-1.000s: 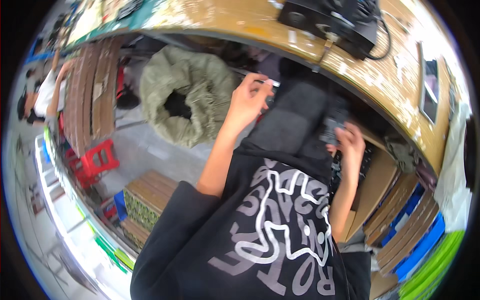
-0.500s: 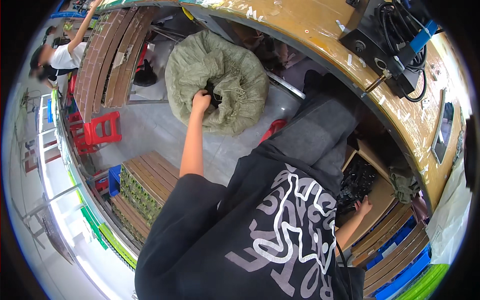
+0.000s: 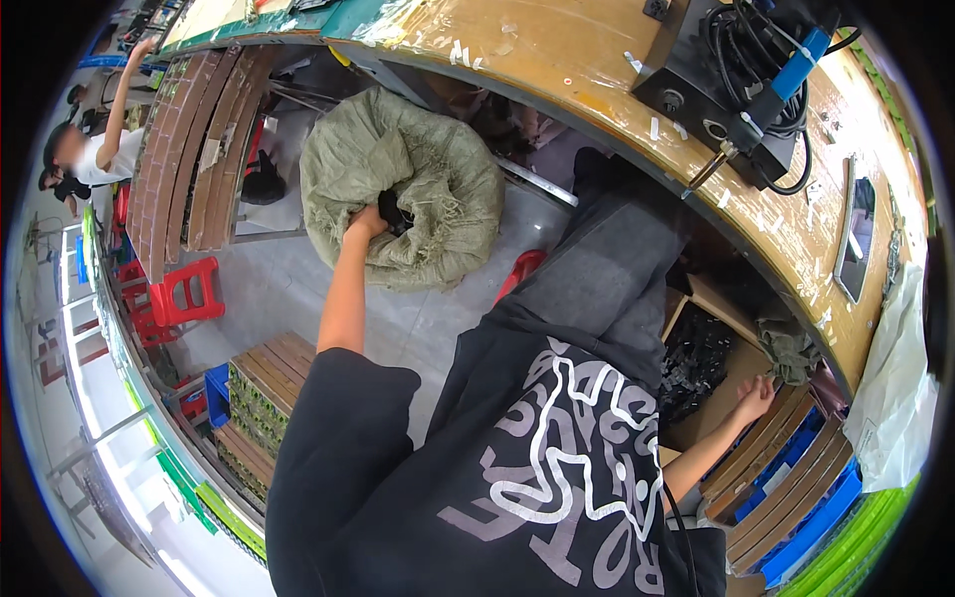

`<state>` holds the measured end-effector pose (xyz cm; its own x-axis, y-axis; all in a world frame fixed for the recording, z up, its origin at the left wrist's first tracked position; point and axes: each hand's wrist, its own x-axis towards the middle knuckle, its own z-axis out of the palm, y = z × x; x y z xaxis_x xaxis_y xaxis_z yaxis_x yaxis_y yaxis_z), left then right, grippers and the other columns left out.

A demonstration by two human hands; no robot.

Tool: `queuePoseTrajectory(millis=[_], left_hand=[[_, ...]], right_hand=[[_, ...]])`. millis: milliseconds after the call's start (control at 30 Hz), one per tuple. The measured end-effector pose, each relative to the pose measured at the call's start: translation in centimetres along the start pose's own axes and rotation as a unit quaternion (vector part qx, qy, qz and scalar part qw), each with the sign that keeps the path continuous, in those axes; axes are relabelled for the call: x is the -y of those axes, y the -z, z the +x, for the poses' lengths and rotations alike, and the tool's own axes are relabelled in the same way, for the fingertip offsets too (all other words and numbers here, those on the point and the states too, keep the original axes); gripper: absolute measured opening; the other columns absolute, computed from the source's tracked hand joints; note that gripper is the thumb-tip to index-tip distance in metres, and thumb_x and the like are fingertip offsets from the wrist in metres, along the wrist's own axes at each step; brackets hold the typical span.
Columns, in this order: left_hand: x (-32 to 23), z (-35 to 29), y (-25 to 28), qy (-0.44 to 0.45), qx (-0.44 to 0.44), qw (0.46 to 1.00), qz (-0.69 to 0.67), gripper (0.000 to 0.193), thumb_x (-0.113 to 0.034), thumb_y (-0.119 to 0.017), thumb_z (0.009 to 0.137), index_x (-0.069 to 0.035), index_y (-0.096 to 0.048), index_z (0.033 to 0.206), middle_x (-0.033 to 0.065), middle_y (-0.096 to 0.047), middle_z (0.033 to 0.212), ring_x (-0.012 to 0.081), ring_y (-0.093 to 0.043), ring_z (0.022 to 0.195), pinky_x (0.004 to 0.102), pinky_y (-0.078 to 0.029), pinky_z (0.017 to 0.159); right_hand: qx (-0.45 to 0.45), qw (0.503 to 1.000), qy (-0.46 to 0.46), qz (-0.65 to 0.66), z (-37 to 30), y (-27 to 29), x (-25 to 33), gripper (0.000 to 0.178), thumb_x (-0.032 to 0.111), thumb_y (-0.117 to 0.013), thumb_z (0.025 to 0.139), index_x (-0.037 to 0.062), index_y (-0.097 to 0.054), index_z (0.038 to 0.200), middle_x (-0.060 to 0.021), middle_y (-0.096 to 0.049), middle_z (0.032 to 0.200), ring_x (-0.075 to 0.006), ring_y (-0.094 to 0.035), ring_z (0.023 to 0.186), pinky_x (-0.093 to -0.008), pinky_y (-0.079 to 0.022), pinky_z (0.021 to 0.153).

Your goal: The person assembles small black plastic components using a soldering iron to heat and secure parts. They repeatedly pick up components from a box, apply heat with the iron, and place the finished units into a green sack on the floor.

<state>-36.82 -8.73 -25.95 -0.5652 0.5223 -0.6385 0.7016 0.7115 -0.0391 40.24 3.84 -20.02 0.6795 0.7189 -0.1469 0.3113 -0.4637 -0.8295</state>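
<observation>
A bulky grey-green woven sack (image 3: 448, 159) stands on the floor ahead of me, its mouth bunched around dark contents. My left hand (image 3: 366, 221) is closed on the edge of that mouth, some of its fingers hidden in the folds. To my right, an open cardboard box (image 3: 724, 306) holds many small black pieces (image 3: 696, 353). Beyond the box's outer side is my right hand (image 3: 756, 396), fingers curled together. Whatever they may hold is too small to make out.
A wooden workbench (image 3: 557, 60) curves along the far and right side, carrying a black device with cables (image 3: 716, 119). Stacked brown boards (image 3: 199, 149), a red stool (image 3: 189, 291) and board-filled crates (image 3: 264, 398) are on the left. Another person (image 3: 99, 149) works at far left.
My right hand has moved from over the black pieces outward past the box's side, its fingers curling in. My left hand stays at the sack's mouth. The whole view has shifted slightly.
</observation>
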Motion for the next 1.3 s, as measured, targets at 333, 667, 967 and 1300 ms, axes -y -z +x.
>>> queuePoseTrajectory(millis=[333,667,967,1300], left_hand=[[0.0,-0.7,-2.7,-0.048,-0.146,0.984,-0.087,0.062,-0.028,-0.067,0.06,-0.003,-0.045,0.113,0.0227,-0.053,0.104,0.0365,-0.049,0.099,0.0403,-0.04,0.081],[0.8,1.6,-2.4,-0.041,-0.187,0.981,0.001,0.089,-0.036,-0.067,0.062,-0.005,-0.017,0.129,0.0215,-0.029,0.13,0.0366,-0.031,0.118,0.0403,-0.029,0.096],[-2.5,1.6,-1.6,0.066,-0.079,0.994,-0.044,0.078,-0.032,-0.061,0.068,-0.003,-0.019,0.128,0.0235,-0.031,0.128,0.0379,-0.032,0.117,0.0409,-0.032,0.093],[7.9,10.8,-8.8,0.003,-0.23,0.973,-0.015,0.058,-0.035,-0.038,0.083,0.002,-0.023,0.126,0.0253,-0.03,0.128,0.0373,-0.028,0.12,0.0406,-0.027,0.097]], right_hand=[[-0.129,0.93,0.311,0.144,-7.5,0.2,22.7,0.025,0.007,-0.052,0.082,-0.0049,-0.047,0.104,-0.0136,-0.056,0.092,-0.0155,-0.056,0.071,-0.0235,-0.048,0.061],[0.064,0.914,0.386,0.106,5.0,-4.8,31.4,0.024,0.007,-0.056,0.077,-0.0013,-0.053,0.1,-0.0089,-0.055,0.093,-0.0162,-0.056,0.08,-0.0246,-0.049,0.064],[-0.104,0.775,0.528,-0.333,13.9,-7.9,33.5,0.025,0.007,-0.047,0.072,-0.0015,-0.054,0.094,-0.0205,-0.056,0.093,-0.0347,-0.055,0.08,-0.0405,-0.045,0.07],[0.055,0.83,0.455,-0.317,14.7,-9.8,33.5,0.021,0.013,-0.045,0.07,0.0015,-0.057,0.084,-0.0121,-0.055,0.062,-0.0227,-0.052,0.057,-0.0357,-0.04,0.054]])
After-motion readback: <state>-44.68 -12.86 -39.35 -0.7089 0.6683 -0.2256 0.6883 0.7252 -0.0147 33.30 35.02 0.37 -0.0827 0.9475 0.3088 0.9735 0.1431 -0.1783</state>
